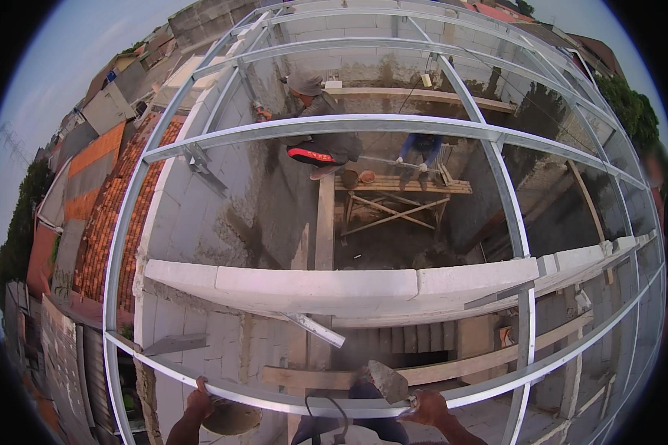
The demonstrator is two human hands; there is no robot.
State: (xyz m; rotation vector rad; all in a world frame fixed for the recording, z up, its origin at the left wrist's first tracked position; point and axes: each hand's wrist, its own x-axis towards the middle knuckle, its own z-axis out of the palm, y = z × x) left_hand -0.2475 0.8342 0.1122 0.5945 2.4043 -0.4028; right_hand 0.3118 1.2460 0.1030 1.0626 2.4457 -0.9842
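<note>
My left hand (198,404) is closed on the near metal roof beam (274,401), its fingers over the edge. Right beside it, below the beam, is a round bucket (232,419) with grey stuff inside, partly hidden by the beam. My right hand (427,408) grips the handle of a trowel (388,381). Its grey, smeared blade points up and left, just beyond the same beam. A dark looped cord or handle (328,408) shows between my hands. My legs (364,404) are partly visible below the beam.
A white block wall (315,288) crosses ahead; a loose metal piece (315,330) juts from it. Wooden planks (438,376) span the gap underneath. Two people work inside: one by the left wall (315,122), one behind a bamboo scaffold (401,185). Tiled roofs (126,215) lie left.
</note>
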